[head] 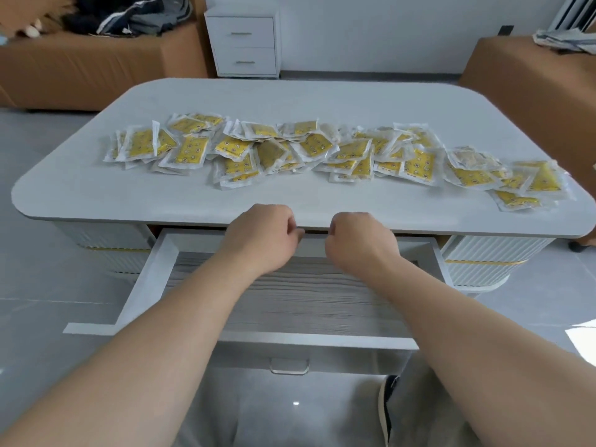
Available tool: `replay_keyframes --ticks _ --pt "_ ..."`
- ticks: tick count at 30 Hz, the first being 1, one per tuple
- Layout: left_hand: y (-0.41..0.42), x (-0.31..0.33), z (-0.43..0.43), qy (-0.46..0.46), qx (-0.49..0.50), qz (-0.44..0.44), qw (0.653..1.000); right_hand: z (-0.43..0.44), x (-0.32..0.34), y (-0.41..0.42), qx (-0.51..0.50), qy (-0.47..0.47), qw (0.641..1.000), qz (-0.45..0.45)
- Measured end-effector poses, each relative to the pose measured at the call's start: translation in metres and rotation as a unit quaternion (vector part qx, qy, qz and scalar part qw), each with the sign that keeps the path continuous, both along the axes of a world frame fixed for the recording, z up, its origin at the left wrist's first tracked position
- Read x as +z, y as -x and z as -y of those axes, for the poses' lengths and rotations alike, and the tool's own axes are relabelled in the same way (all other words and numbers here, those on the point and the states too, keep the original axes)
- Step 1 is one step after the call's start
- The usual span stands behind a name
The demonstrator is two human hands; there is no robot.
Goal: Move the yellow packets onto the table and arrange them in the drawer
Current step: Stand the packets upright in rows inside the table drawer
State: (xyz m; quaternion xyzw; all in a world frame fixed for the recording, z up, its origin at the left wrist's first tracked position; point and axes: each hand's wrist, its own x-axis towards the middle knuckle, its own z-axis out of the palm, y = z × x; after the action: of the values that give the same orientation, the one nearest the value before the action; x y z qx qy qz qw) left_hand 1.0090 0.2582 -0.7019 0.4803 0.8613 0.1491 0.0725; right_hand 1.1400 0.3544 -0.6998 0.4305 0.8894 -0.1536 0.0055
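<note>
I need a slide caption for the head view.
Yellow packets strewn on the table; left hand and right hand, both curled, above the open drawer.

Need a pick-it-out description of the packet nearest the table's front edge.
Start at the grey table with rounded corners. Follow the strip of yellow packets to its right end. The target packet juts out of the heap toward the front edge, closer to it than any other.
</note>
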Motion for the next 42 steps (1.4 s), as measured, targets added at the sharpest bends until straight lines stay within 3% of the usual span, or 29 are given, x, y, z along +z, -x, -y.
replay_keyframes --ticks 7,11,15,23,27,30,32,37,42 --pt "0.053 -0.026 -0.037 -0.059 0.059 -0.072 0.994 -0.052 -0.007 0.035 -0.020 0.018 0.993 -0.116" --pt "0.075 -0.040 -0.044 -0.022 0.101 -0.114 0.988 -0.057 -0.019 0.055 -0.035 0.080 0.976 -0.199" --pt "0.090 -0.037 -0.042 0.000 0.116 -0.095 0.989 -0.054 -0.020 0.072 -0.022 0.082 0.969 -0.230" --pt "0.102 -0.032 -0.022 0.012 0.107 -0.028 0.994 -0.056 -0.007 0.137 0.043 0.030 0.983 -0.176" --pt "0.098 -0.022 -0.012 -0.024 0.137 0.056 0.989 -0.060 -0.010 0.174 0.017 0.060 0.995 -0.073" --pt "0.093 -0.013 -0.003 -0.072 0.162 0.124 0.976 -0.062 -0.011 0.176 -0.040 0.103 0.988 -0.110" --pt "0.089 -0.007 0.005 -0.095 0.178 0.136 0.970 -0.061 -0.007 0.171 -0.066 0.168 0.963 -0.199" --pt "0.086 -0.003 0.009 -0.158 0.210 0.247 0.933 -0.039 0.002 0.132 -0.190 0.295 0.838 -0.417" --pt "0.073 -0.009 -0.002 -0.156 0.242 0.507 0.813 -0.029 -0.001 0.106 -0.319 0.322 0.745 -0.490"
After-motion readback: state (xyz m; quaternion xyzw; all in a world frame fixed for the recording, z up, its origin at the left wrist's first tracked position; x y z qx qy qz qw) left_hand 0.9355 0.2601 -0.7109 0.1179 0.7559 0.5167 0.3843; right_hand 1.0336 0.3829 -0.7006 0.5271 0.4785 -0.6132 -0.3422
